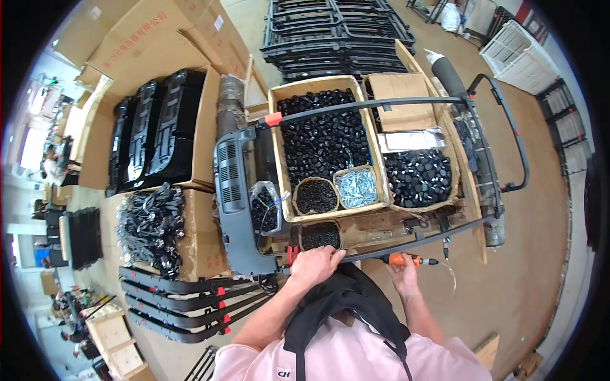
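Note:
My right hand (405, 273) is closed around an orange and black power screwdriver (406, 259), held level at the frame's near side. A thin clear hose (454, 282) hangs by its right end. My left hand (316, 263) is bent over the near rail of a large black frame (432, 237), fingertips out of sight. Just beyond that hand stands a small tub of dark screws (321, 235). The frame has a grey vented panel (238, 197) at its left end and lies across a bench of parts.
Under the frame, a wooden box (275, 146) holds black caps, dark screws and silver screws (356, 188). Another box of round black caps (418, 179) sits to its right. Cartons (203, 235), bagged black parts (152, 222) and stacked black rails (184, 305) are at left; more frames (337, 38) are behind.

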Demonstrator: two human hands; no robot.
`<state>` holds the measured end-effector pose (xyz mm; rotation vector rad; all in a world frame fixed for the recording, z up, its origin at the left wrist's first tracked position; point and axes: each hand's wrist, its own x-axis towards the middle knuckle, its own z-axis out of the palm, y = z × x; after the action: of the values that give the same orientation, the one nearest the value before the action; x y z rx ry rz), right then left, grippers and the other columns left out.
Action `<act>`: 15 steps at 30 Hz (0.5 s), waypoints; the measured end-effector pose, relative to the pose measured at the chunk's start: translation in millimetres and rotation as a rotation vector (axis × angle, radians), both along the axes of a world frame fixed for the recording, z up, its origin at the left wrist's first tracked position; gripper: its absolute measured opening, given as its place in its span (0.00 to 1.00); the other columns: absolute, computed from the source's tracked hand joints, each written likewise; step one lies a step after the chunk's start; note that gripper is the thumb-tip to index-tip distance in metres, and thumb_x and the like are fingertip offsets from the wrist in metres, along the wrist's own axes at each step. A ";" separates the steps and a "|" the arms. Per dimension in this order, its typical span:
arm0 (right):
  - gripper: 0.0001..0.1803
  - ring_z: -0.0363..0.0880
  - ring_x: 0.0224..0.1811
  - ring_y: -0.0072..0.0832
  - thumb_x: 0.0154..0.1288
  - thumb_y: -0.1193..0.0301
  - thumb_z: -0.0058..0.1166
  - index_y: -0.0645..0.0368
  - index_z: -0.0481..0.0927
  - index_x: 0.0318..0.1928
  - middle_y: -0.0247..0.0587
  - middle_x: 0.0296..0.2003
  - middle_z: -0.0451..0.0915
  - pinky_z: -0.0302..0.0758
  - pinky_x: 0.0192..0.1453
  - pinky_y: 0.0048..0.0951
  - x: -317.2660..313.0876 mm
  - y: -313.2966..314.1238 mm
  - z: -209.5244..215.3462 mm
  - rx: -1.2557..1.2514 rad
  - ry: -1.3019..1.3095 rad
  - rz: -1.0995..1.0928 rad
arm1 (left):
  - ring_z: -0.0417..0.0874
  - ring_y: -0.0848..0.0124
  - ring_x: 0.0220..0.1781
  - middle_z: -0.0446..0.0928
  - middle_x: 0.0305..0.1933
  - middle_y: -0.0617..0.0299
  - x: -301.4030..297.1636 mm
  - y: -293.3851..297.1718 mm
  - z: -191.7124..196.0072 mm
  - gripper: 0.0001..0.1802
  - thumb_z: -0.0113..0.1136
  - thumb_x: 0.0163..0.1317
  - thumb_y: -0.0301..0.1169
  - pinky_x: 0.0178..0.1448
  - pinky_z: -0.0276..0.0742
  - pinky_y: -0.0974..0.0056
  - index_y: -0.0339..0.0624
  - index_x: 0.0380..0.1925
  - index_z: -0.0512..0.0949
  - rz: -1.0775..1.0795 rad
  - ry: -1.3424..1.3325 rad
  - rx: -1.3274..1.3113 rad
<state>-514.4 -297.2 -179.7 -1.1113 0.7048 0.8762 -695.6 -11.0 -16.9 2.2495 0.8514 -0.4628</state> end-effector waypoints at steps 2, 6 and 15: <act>0.21 0.83 0.56 0.44 0.76 0.56 0.61 0.51 0.74 0.62 0.40 0.52 0.82 0.76 0.71 0.58 13.1 15.3 -45.1 0.056 0.086 -0.018 | 0.90 0.45 0.47 0.88 0.41 0.43 11.0 -3.8 -4.7 0.32 0.43 0.82 0.56 0.54 0.84 0.44 0.39 0.44 0.86 -0.047 0.097 0.085; 0.24 0.81 0.60 0.43 0.78 0.49 0.59 0.53 0.76 0.60 0.43 0.58 0.80 0.78 0.68 0.53 28.6 58.0 -107.0 0.147 0.138 0.057 | 0.91 0.45 0.40 0.88 0.34 0.41 20.3 -4.1 -13.1 0.36 0.39 0.83 0.56 0.48 0.86 0.43 0.38 0.39 0.86 -0.076 0.160 0.197; 0.17 0.84 0.27 0.30 0.75 0.57 0.57 0.58 0.85 0.39 0.41 0.33 0.88 0.80 0.29 0.33 16.6 68.7 -43.3 0.165 0.131 1.137 | 0.92 0.46 0.40 0.89 0.36 0.44 18.8 -4.9 -10.8 0.35 0.43 0.82 0.57 0.45 0.89 0.43 0.38 0.39 0.88 -0.030 0.203 0.177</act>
<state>-497.8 -228.5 -222.9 -1.2904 0.0245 1.9338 -676.9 -15.9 -27.7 2.4090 0.9963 -0.6614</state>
